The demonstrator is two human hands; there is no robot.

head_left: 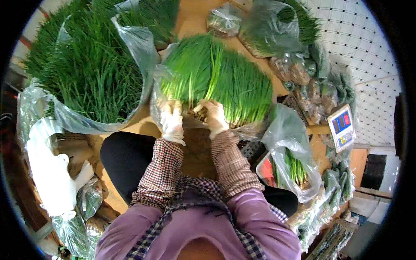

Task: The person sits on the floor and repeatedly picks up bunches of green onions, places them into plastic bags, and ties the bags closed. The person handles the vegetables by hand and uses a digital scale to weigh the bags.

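A broad heap of green spring onions (242,89) lies in front of me on a clear plastic sheet, leaves pointing away and pale root ends toward me. Both hands wear thin white gloves. My left hand (172,119) is closed on root ends at the heap's near left edge. A short way to its right, my right hand (213,113) has its fingers curled round the bases of some spring onions. Lighter stalks stand up from the heap between the hands. The fingertips are partly hidden among stalks and roots.
At far left a large open plastic bag (82,123) bulges with loose greens. White plastic bags (50,164) hang below it. To the right, a clear bag (288,130) with spring onions sits on a red-topped tray. A scale display (342,127) stands beyond, near several packed bags (299,71).
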